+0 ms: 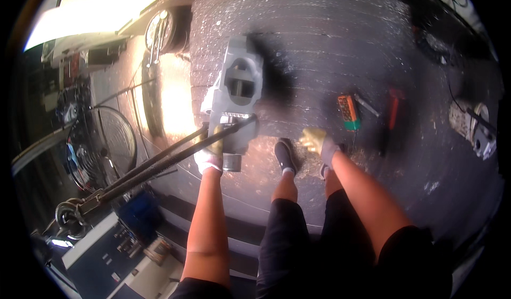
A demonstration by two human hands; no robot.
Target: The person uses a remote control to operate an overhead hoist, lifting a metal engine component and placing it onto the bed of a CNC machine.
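Note:
A large grey metal casting with an oval opening stands on the dark plank floor ahead of me. A dark lifting sling runs in two strands from a metal hook at lower left to the casting's near end. My left hand, in a white and yellow glove, appears closed round the sling beside the casting; the strands partly cover its fingers. My right hand, in a similar glove, hovers above the floor near my shoes. Its fingers are apart, slightly bent, and hold nothing.
An orange and green box, a grey metal tool and a blurred red object lie to the right. A wheel-like ring and a round container stand left. Machinery sits far right.

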